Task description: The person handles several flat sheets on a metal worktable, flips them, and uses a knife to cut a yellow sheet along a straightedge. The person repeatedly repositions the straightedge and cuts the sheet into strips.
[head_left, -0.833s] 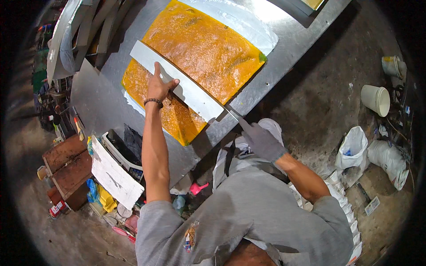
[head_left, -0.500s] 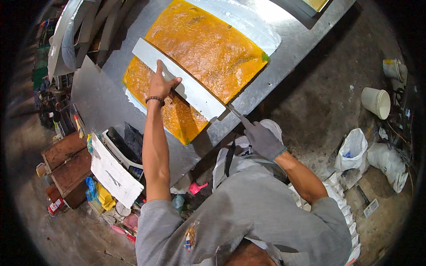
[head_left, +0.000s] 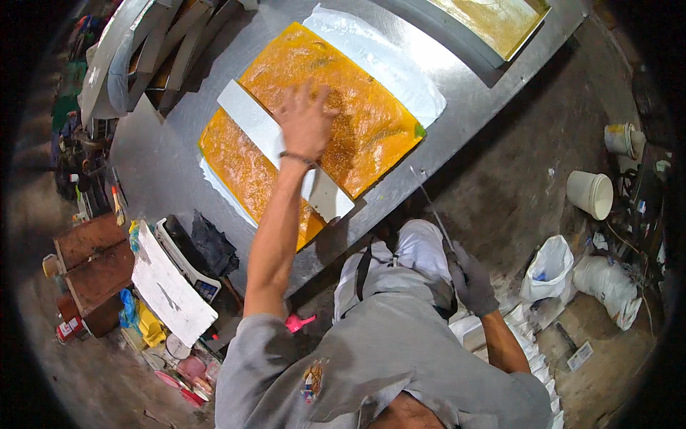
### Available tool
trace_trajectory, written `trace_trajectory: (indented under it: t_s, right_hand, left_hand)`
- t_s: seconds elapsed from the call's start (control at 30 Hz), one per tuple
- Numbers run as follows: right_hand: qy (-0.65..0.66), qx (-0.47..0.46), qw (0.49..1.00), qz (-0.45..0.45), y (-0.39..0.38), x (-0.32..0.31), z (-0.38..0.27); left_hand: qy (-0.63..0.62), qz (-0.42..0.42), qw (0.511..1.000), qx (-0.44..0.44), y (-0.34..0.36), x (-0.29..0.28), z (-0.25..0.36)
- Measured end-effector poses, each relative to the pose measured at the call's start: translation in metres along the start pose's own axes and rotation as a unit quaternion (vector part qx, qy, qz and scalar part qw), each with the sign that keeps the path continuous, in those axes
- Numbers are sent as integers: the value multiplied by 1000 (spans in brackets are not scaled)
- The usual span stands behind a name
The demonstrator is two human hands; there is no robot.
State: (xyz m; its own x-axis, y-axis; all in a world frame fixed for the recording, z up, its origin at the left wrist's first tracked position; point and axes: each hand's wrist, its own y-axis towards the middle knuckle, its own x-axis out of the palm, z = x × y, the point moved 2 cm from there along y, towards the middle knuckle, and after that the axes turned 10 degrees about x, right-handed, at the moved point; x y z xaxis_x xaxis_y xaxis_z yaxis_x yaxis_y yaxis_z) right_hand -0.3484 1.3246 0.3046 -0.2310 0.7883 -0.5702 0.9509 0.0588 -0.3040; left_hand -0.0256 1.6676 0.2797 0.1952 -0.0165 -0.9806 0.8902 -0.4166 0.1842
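Observation:
A glossy orange slab (head_left: 364, 118) lies on white sheeting (head_left: 400, 75) on the metal table. Across it rests a flat white strip (head_left: 250, 114), its near end reaching the slab's front edge. My bare left hand (head_left: 307, 125), wearing a bracelet, is over the slab at the strip's far edge, fingers spread and slightly blurred; I cannot tell whether it touches the slab. Beside my hip, past the table edge, my gloved right hand (head_left: 471, 282) closes round a long thin knife (head_left: 436, 211). The knife's handle is mostly hidden in the glove, and its blade points toward the table.
The metal table (head_left: 475, 114) carries a framed tray (head_left: 493, 25) at the far right and stacked trays (head_left: 153, 53) at the far left. A scale (head_left: 189, 257) and a white board (head_left: 171, 282) are at left. White buckets (head_left: 592, 194) and a white bag (head_left: 549, 268) stand right.
My left hand has gone from pressing on the white strip to over the orange slab beyond it. My right hand has drawn the knife back from the strip's near end, toward my body.

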Motion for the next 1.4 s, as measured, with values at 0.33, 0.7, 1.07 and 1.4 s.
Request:
trace_trajectory:
  t_s: [0.33,0.7,1.07,1.4]
  right_hand:
    - [15,60,998,3,40,-22,6]
    - [63,94,993,-12,64,-37,18]
    - [58,52,996,31,80,-41,19]
    - [57,53,996,44,78,-34,12]
  left_hand:
    - [-72,-85,988,110,79,27,40]
    - [-138,-56,986,81,52,28,24]
    - [-139,-92,983,70,40,26,47]
    - [-135,-45,984,105,43,31,72]
